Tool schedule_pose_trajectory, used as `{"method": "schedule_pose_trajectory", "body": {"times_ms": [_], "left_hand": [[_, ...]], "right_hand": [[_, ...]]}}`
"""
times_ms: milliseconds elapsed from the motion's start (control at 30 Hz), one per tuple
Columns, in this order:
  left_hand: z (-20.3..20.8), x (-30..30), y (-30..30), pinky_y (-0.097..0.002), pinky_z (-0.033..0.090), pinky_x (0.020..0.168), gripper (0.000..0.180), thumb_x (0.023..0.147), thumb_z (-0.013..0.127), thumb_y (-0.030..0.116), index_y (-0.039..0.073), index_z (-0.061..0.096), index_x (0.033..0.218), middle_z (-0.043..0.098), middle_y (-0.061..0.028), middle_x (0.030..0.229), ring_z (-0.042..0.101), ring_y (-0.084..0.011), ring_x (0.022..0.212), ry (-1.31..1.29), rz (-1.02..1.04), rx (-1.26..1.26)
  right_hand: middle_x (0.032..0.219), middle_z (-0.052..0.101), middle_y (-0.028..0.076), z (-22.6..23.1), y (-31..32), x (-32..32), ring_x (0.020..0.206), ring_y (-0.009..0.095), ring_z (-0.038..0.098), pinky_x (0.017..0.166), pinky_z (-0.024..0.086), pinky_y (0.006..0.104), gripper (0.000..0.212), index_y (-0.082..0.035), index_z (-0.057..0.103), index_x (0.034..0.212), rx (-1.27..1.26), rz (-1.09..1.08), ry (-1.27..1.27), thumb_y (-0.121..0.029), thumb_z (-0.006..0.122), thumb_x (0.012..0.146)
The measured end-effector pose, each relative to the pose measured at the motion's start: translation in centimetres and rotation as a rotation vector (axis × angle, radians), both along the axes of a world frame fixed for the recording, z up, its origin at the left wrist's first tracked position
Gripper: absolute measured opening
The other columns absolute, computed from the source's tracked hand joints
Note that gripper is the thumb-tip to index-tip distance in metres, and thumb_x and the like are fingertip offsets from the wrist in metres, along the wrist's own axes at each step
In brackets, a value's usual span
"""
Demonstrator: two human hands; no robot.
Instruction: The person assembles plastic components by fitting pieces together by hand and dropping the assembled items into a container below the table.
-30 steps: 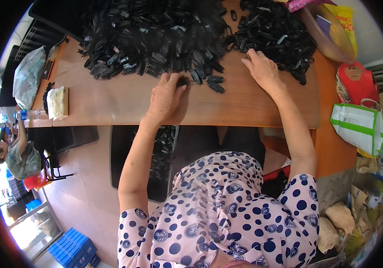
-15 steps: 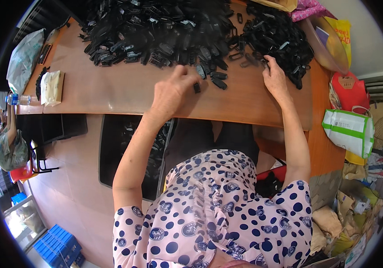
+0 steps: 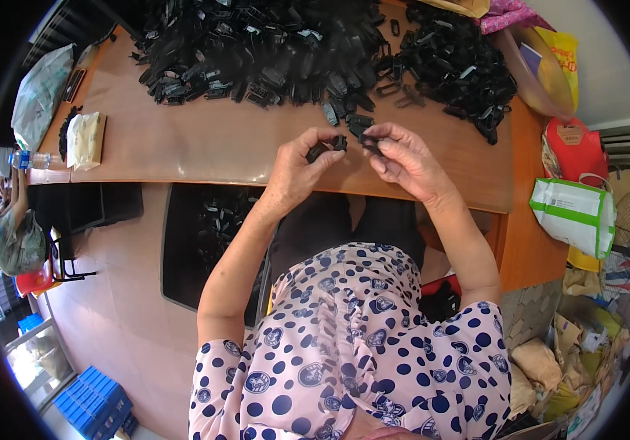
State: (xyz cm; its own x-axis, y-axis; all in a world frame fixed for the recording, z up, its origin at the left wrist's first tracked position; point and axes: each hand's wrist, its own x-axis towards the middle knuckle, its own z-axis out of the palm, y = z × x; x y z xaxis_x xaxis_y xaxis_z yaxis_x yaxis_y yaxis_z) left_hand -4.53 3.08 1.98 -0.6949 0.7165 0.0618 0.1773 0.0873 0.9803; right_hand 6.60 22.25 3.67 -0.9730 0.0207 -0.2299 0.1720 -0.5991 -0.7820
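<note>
Near the table's front edge, my two hands are brought close together. My left hand [image 3: 296,163] pinches a small black plastic casing [image 3: 320,152] between thumb and fingers. Opposite it, my right hand [image 3: 410,163] is closed on another small black plastic piece [image 3: 370,144], partly hidden by the fingertips. A narrow gap separates the two pieces. Just beyond the hands lie a few loose black casings [image 3: 331,112]. Behind them spreads a large heap of black casings [image 3: 256,59], with a second heap of black frame-like parts [image 3: 461,73] at the far right.
The brown table [image 3: 183,147] carries a cream packet [image 3: 87,143] and a plastic bottle [image 3: 32,161] at left. A pale basin [image 3: 535,73], a red bag [image 3: 575,150] and a white-green bag [image 3: 572,216] stand right. Below the table is a black bin [image 3: 197,257] of parts.
My right hand has moved left from the right heap, bringing a small black piece to the left hand. My left hand has shifted slightly right and nearer, its casing now turned toward the right hand.
</note>
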Motion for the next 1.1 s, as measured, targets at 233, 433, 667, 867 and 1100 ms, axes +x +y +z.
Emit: {"method": "schedule_pose_trajectory", "body": {"times_ms": [233,433,667,867,1100], "left_hand": [[0.0,1.1,-0.3,-0.0222,0.046,0.071,0.021,0.085,0.068,0.009,0.0,0.063,0.103,0.063,-0.0002,0.085,0.054,-0.0068,0.078,-0.009,0.034,0.016],[0.4,1.3,-0.6,-0.0246,0.047,0.069,0.02,0.083,0.068,0.006,0.0,0.062,0.102,0.064,-0.0048,0.084,0.057,-0.0113,0.076,0.147,0.019,-0.008],[1.1,1.8,-1.5,-0.0326,0.047,0.061,0.021,0.078,0.069,0.002,0.001,0.06,0.097,0.058,-0.0109,0.082,0.058,-0.0251,0.069,0.451,-0.018,-0.001],[1.3,2.1,-2.9,-0.0337,0.047,0.06,0.019,0.078,0.068,0.001,0.001,0.059,0.096,0.059,-0.0126,0.082,0.059,-0.0279,0.07,0.624,-0.068,-0.043],[1.1,3.0,-3.7,-0.0327,0.049,0.062,0.019,0.079,0.069,0.004,-0.001,0.06,0.096,0.058,-0.0066,0.086,0.058,-0.0182,0.077,0.007,0.064,-0.008]], "right_hand": [[0.086,0.06,0.004,0.8,-1.9,-0.5,0.066,0.006,0.053,0.048,0.034,0.0161,0.013,-0.004,0.056,0.105,0.039,-0.008,-0.026,-0.009,0.055,0.094],[0.081,0.058,0.001,0.5,-2.1,-0.1,0.063,0.005,0.051,0.047,0.034,0.0153,0.013,-0.004,0.055,0.104,0.106,0.012,-0.05,-0.01,0.058,0.092],[0.074,0.054,-0.002,0.8,-2.5,-0.2,0.061,0.003,0.046,0.046,0.029,0.0147,0.014,-0.005,0.056,0.095,0.289,0.115,-0.163,-0.015,0.065,0.089],[0.075,0.056,-0.001,0.6,-2.8,-0.5,0.061,0.004,0.047,0.044,0.029,0.0149,0.015,-0.006,0.055,0.091,0.331,0.277,-0.273,-0.018,0.064,0.09],[0.083,0.058,0.004,-0.3,-3.9,-1.4,0.066,0.008,0.055,0.043,0.032,0.0154,0.023,-0.006,0.052,0.099,-0.04,0.368,-0.298,-0.025,0.063,0.091]]}}
